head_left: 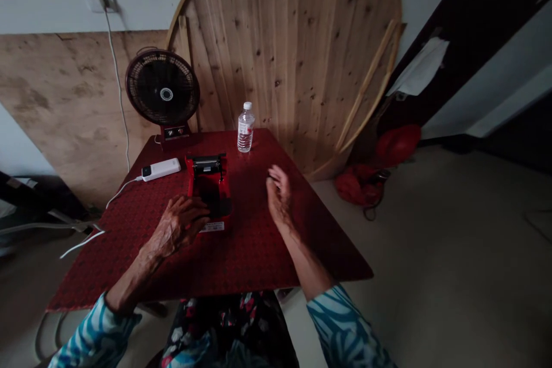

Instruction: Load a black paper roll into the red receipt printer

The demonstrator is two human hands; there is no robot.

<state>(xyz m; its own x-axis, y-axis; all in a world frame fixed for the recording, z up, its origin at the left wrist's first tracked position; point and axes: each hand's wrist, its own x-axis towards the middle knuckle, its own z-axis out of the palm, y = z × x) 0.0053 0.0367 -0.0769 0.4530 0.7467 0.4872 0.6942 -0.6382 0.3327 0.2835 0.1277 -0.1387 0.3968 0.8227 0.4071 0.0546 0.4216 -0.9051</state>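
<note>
On a red patterned table point(107, 253), a red plastic device with a black roller mechanism point(207, 184), lying flat near mid-table, with a white label point(212, 227) at its near end. Left hand point(179, 224): palm down, fingers loose, resting against the device's near-left edge, no visible grip. Right hand point(278, 195): raised just right of the device, fingers loosely curled, empty, touching nothing. Beyond the device, a water bottle point(245, 127), upright, and a black desk fan point(163, 87), farther left. Just left of the device, a white power bank point(161, 169), with a white cable point(121, 191) trailing off toward the table's edge. Well right of the device, on the floor, a red bag point(360, 184).
</note>
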